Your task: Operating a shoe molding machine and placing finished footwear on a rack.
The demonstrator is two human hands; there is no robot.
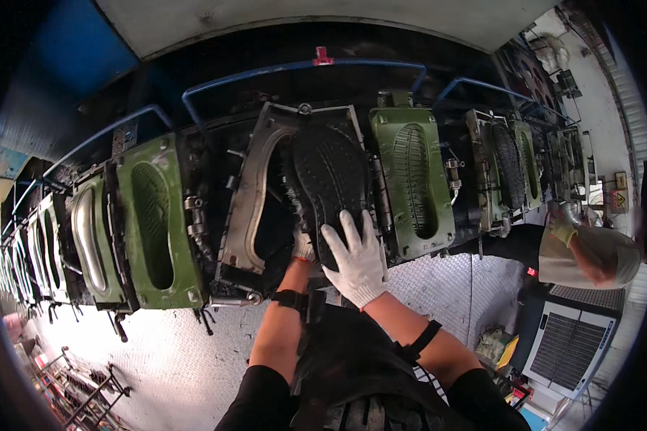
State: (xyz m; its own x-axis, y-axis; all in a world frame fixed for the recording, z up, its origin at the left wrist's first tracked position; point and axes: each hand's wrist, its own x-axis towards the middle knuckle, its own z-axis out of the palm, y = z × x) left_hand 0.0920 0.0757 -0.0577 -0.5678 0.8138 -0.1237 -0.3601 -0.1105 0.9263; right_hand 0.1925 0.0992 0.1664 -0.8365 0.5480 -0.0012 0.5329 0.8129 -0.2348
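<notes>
Right hand [354, 260] lay spread on black sole [329, 167], left hand [303, 246] mostly hidden, grip impossible to tell; even support seemed best.

No lettering is legible; a small yellow-and-red sign [620, 200] shows at far right; its mounting unclear.

Sole [331, 169]: ctr, over R part of frame [254, 197]. R hand [354, 262]: on sole's near end. L hand [304, 246]: at its L edge. Plate [412, 183]: R of frame; 2nd plate [153, 219]: L. Pipe [302, 66]: behind. Co-worker [586, 255]: far R. Rack [86, 395]: lower L.
</notes>
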